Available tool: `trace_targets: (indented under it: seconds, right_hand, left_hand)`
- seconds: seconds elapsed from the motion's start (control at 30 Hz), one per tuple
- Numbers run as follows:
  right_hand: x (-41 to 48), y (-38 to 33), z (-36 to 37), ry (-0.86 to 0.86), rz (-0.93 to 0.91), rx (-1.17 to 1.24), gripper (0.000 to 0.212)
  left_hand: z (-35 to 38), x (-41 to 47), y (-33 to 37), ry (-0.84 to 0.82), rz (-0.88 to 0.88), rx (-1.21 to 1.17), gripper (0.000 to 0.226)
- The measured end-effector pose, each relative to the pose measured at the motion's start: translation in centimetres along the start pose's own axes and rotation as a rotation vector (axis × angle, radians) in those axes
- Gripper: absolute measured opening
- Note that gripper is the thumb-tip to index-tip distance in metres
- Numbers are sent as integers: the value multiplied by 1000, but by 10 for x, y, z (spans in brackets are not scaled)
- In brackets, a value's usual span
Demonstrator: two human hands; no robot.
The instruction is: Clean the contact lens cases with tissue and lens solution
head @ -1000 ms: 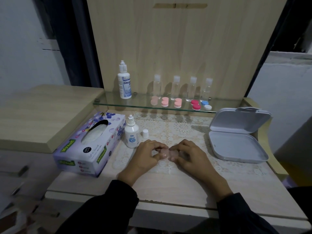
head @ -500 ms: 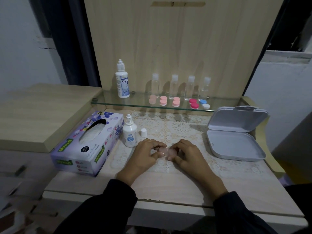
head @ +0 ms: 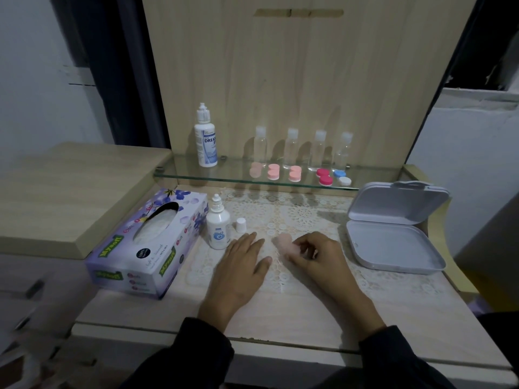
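A moment ago both hands pinched the pale pink lens case (head: 286, 243) together; now the left hand (head: 242, 261) has let go and lies flat and open on the lace mat (head: 295, 217). The right hand (head: 318, 255) alone grips the case at mid-table. The uncapped solution bottle (head: 218, 227) and tissue box (head: 146, 242) stand to the left, likely the freed hand's next target.

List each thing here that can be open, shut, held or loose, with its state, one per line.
Small bottle: upright, uncapped.
Cap: off, standing beside the small bottle.
Tall bottle: upright on the glass shelf, capped.
White box: lid open, nothing visible inside.
Tissue box: opening on top, tissue showing.
Pink case: held by the right hand.
Left hand: flat on the table, holding nothing.
Shelf cases: lids on.
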State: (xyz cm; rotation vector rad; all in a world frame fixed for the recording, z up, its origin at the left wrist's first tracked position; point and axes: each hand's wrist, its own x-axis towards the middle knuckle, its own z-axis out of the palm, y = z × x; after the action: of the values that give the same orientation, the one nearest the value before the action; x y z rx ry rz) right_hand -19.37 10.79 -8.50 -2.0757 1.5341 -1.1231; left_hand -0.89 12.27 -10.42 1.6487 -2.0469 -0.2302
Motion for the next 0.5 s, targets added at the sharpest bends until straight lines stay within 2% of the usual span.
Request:
trace_targets:
  seconds: [0.27,0.37,0.5]
  right_hand:
    - [75,-22,-40,296,61,8,24]
    - [106,-26,-46,290,95,-91,24]
    - [131,-22,-46,197,150,-264,21]
  left_hand:
    - [-3,-2,0,4,-6,-45,52]
    - [-3,-2,0,1,-10,-51,52]
    - [-4,-2,0,0,-7,-56,52]
